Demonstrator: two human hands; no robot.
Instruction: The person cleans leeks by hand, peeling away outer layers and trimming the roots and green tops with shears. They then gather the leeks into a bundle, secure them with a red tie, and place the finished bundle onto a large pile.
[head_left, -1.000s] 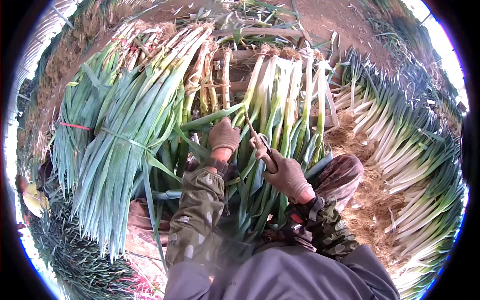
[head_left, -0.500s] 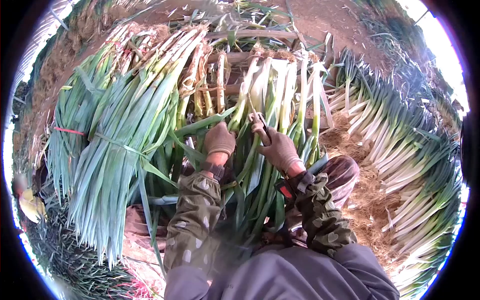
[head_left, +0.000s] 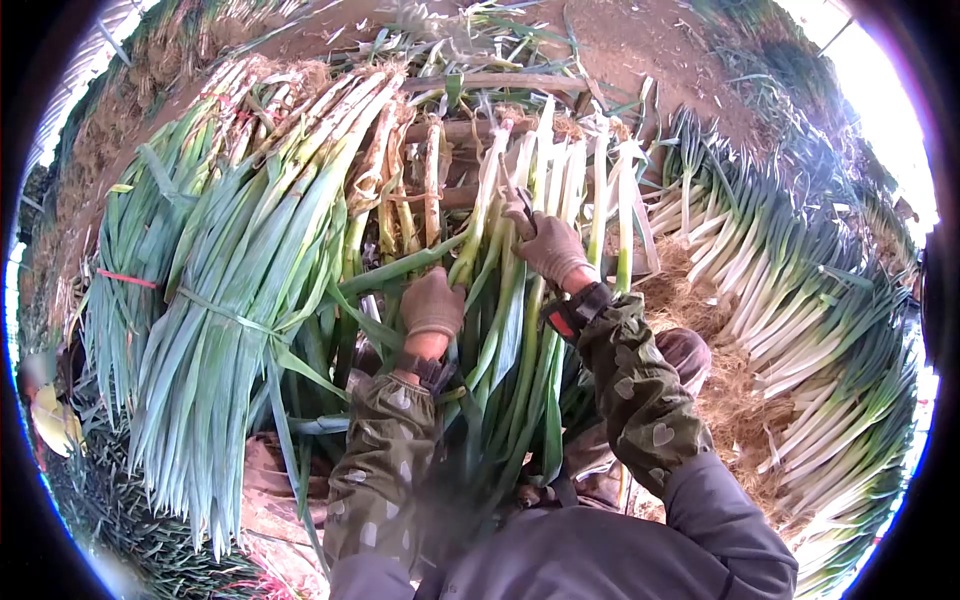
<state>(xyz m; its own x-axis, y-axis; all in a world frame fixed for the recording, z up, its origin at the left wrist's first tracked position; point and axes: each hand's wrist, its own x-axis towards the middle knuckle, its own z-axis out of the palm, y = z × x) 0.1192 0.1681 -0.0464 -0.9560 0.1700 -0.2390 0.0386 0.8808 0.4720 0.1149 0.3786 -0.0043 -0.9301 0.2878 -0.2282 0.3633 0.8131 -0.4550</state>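
Green leeks, white ends pointing away

Leeks, gloves, cloth, wood, soil: matt and fibrous throughout.

Left hand and right hand wear knit fabric gloves, tan-brown, dull and soiled. Tool in the right hand: thin, dark, dull; material cannot be told. Sleeves are soft matt cloth, olive with pale printed hearts; a band of black and red at the right cuff. Leeks under the hands: waxy green leaves with faint sheen, smooth pale shanks, dry papery brown skins and rooty ends. Tied bundle has a thin red band, likely plastic. Wooden rails, rough, weathered. Dry straw-like trimmings, coarse. Bare soil, crumbly, matt.
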